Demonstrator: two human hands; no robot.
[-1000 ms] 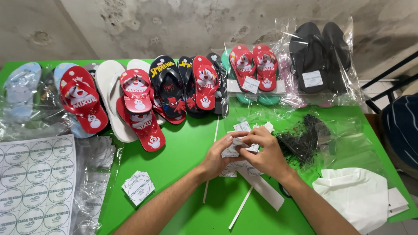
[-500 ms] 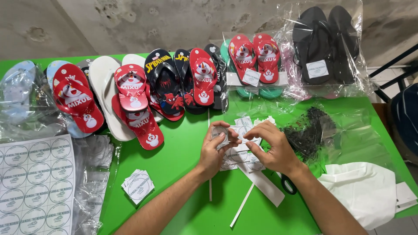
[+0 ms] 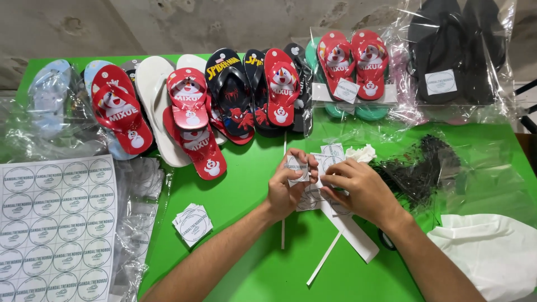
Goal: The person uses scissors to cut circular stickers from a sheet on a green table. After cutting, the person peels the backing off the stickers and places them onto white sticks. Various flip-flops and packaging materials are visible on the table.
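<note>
My left hand [image 3: 288, 187] pinches a small white square card with a round sticker [image 3: 296, 168] just above the green table [image 3: 246, 263]. My right hand [image 3: 355, 187] touches the same card and rests on a strip of round stickers [image 3: 330, 154] beneath both hands. White backing strips [image 3: 349, 235] lie under my right wrist. A small stack of stickered cards [image 3: 192, 223] sits to the left of my left forearm.
A row of red, black and white flip-flops [image 3: 235, 103] lines the far edge, with bagged pairs [image 3: 347, 72] and bagged black ones [image 3: 453, 61] at the right. A sticker sheet [image 3: 53, 223] lies at the left, black plastic ties in a bag [image 3: 419, 170] and a white bag [image 3: 492, 257] at the right.
Both hands have lifted slightly toward the sandals and brought a single stickered card up between the fingertips. The view has shifted a little.
</note>
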